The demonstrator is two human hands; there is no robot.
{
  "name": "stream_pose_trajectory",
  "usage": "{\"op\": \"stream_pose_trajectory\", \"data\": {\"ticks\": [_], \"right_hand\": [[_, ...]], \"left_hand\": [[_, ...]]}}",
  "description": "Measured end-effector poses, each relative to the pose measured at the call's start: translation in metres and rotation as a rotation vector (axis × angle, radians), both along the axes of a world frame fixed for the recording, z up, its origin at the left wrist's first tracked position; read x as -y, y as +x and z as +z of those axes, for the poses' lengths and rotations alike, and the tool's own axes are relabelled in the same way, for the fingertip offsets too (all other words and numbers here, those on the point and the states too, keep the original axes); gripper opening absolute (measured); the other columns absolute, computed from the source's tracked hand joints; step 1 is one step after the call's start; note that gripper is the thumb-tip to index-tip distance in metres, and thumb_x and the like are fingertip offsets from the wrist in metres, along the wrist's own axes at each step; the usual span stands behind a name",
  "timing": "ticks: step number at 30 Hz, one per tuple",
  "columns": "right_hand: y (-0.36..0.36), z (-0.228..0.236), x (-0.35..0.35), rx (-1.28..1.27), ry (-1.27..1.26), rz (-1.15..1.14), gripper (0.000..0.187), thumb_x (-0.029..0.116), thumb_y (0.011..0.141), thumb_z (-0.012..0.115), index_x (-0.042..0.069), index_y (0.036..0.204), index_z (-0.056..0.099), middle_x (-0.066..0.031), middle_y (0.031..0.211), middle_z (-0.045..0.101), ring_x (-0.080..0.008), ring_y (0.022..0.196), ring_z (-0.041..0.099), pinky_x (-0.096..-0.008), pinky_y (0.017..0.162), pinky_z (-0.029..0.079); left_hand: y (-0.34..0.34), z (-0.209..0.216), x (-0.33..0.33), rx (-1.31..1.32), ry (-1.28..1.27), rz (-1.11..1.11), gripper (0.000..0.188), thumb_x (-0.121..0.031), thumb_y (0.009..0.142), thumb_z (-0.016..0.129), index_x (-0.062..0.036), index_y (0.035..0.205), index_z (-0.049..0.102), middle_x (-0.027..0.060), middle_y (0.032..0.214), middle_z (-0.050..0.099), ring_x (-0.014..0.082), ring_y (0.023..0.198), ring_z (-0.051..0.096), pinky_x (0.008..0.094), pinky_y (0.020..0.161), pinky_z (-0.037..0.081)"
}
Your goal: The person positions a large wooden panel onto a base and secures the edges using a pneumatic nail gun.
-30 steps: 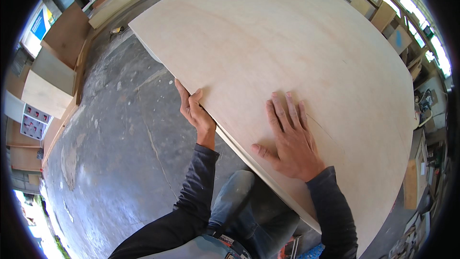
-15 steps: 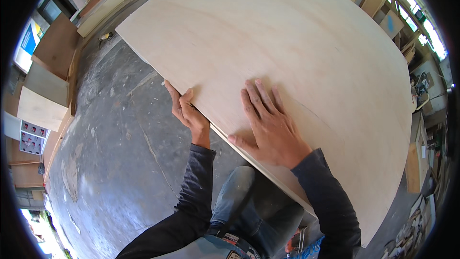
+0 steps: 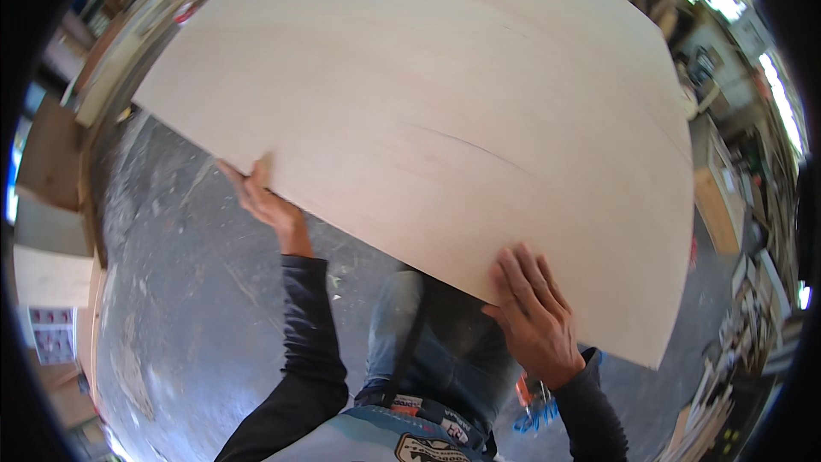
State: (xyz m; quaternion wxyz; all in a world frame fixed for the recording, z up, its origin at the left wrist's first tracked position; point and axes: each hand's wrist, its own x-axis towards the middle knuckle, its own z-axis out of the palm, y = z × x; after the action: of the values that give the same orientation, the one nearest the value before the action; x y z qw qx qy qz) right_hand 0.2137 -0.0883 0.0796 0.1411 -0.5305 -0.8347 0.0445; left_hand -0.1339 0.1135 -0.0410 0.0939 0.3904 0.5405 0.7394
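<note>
A large sheet of pale plywood (image 3: 410,103) fills most of the view, its near edge running slantwise from far left to near right. My left hand (image 3: 269,205) grips that edge on the left, the thumb over the top face and the other fingers along and partly under the rim. Farther right, my right hand (image 3: 534,312) rests on the top face by the near edge with its fingers stretched out. The right thumb reaches to the rim. A thin dark line crosses the wood beyond this hand.
Grey concrete floor (image 3: 197,291) lies below on the left. Boards and wooden panels (image 3: 56,158) stand along the left side. Wood offcuts (image 3: 714,385) are heaped at the right. An orange tool with a blue hose (image 3: 534,406) sits on the floor near my right forearm.
The sheet has turned and shifted left in view. My right hand has slid from farther in on the face to near the edge at right. My left hand still holds the edge.
</note>
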Motion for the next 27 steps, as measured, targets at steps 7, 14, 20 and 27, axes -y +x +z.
{"op": "stream_pose_trajectory", "data": {"ticks": [7,14,20,27], "right_hand": [[0.017,-0.024,0.047,-0.071,0.253,-0.315,0.044,0.018,0.089,0.073,0.005,0.131,0.067,-0.0103,0.14,0.064,-0.0252,0.138,0.054,-0.0443,0.117,0.041],[0.009,-0.052,0.043,-0.321,0.374,-0.343,0.039,0.012,0.079,0.077,0.006,0.118,0.072,-0.0108,0.135,0.067,-0.0252,0.131,0.06,-0.0425,0.114,0.046],[0.016,-0.075,0.073,-0.331,0.653,-0.381,0.015,0.012,0.086,0.072,0.003,0.098,0.073,-0.0121,0.121,0.071,-0.0282,0.125,0.064,-0.0468,0.115,0.045],[0.069,-0.285,0.233,-0.578,0.51,-1.515,0.01,0.011,0.084,0.067,0.01,0.094,0.063,-0.0094,0.097,0.062,-0.0325,0.094,0.059,-0.0472,0.084,0.043]], "left_hand": [[-0.019,-0.03,-0.01,-0.063,0.111,-0.065,0.072,-0.048,0.106,0.046,0.0072,0.152,0.038,0.0255,0.146,0.052,0.0351,0.122,0.059,0.0484,0.106,0.046],[0.171,0.096,0.124,-0.778,0.231,-0.911,0.051,-0.027,0.1,0.055,0.0007,0.143,0.055,0.0236,0.152,0.05,0.0395,0.144,0.044,0.0571,0.122,0.025],[0.217,0.078,0.14,-1.274,0.197,-1.055,0.066,-0.058,0.105,0.039,-0.0095,0.146,0.057,0.017,0.149,0.055,0.0372,0.135,0.054,0.05,0.111,0.041],[0.213,0.063,0.14,-1.54,0.235,-0.845,0.059,-0.054,0.108,0.035,-0.0149,0.146,0.058,0.0133,0.151,0.054,0.0365,0.136,0.054,0.0486,0.113,0.04]]}}
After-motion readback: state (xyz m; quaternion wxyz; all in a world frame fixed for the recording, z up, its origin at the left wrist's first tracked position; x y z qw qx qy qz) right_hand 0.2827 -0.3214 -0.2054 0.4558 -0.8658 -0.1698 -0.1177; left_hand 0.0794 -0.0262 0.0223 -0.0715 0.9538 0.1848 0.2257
